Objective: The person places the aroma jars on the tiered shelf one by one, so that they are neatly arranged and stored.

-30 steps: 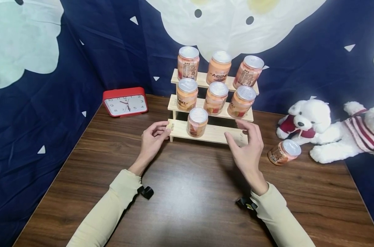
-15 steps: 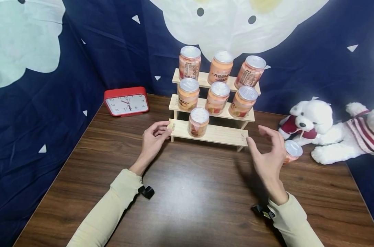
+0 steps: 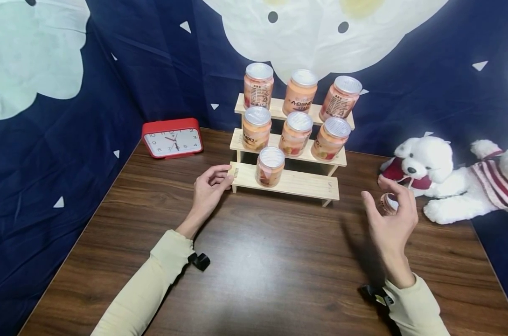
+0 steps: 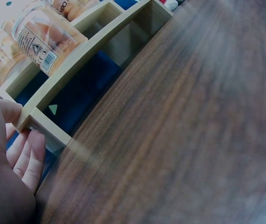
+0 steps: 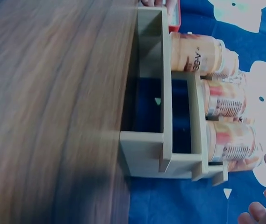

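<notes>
A three-step wooden display stand (image 3: 304, 183) stands on the table. My left hand (image 3: 209, 190) pinches the left end of its lowest board; in the left wrist view the fingers (image 4: 30, 158) curl below the corner. One canned-fruit jar (image 3: 269, 176) with a silver lid stands on that board, left of its middle. Three similar jars fill each of the upper steps. To the right, my right hand (image 3: 393, 226) hovers with thumb and fingers spread, holding nothing. Behind it a loose jar (image 3: 386, 204) on the table is partly hidden by the fingers.
A red alarm clock (image 3: 172, 138) stands left of the stand. White plush dogs (image 3: 430, 163) sit at the right, close behind the loose jar. A dark blue patterned cloth (image 3: 170, 70) hangs behind the wooden table (image 3: 254, 261).
My right hand has moved right, from the right end of the lowest board to the loose jar, and now overlaps it. My left hand has stayed on the stand.
</notes>
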Demonstrator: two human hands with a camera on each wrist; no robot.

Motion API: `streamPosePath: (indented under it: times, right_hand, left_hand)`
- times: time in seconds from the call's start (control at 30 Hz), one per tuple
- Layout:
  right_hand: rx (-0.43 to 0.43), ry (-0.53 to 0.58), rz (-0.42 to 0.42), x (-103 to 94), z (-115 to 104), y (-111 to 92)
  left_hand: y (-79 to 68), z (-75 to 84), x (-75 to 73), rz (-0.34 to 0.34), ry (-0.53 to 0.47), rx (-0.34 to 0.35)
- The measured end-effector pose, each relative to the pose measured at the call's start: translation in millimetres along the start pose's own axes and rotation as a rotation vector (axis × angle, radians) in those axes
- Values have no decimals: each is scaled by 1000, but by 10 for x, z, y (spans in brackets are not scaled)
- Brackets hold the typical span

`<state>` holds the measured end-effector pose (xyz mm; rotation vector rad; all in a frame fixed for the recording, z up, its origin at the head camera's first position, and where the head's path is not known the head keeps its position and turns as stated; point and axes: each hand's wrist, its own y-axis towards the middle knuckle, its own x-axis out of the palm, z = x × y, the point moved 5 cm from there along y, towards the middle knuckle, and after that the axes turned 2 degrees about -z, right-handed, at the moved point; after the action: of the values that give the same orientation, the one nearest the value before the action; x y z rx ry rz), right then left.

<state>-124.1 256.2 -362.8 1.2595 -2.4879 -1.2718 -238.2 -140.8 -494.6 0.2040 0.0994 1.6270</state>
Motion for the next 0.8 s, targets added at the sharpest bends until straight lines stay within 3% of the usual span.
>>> streamPosePath:
  times: [0.33, 0.6, 0.8]
  right_hand:
    - [47, -39, 25, -200, 199, -55]
    - [62, -133, 56, -374, 764, -120]
    - [132, -160, 46, -441, 960, -138]
  left_hand:
    - [3, -7, 4, -3, -2, 0]
    - [16, -17, 7, 1, -2, -1]
    - [10, -6, 7, 3, 2, -10]
